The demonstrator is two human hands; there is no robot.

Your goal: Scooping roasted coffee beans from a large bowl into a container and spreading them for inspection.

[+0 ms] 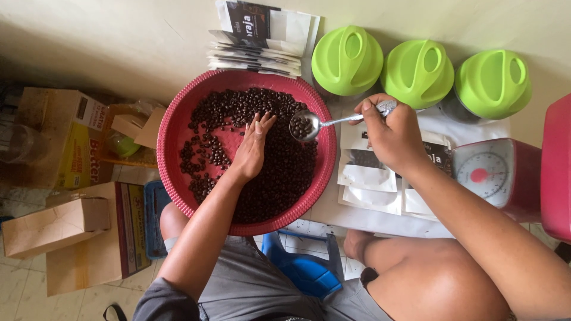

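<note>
A round red woven tray rests over my lap and holds a heap of dark roasted coffee beans. My left hand lies flat on the beans near the tray's middle, fingers spread and pointing away from me. My right hand grips the handle of a metal spoon. The spoon's bowl carries several beans and hovers over the tray's upper right part.
Three jars with green lids stand at the back. A stack of pouches lies behind the tray, more pouches under my right hand. A red scale sits right; cardboard boxes sit left.
</note>
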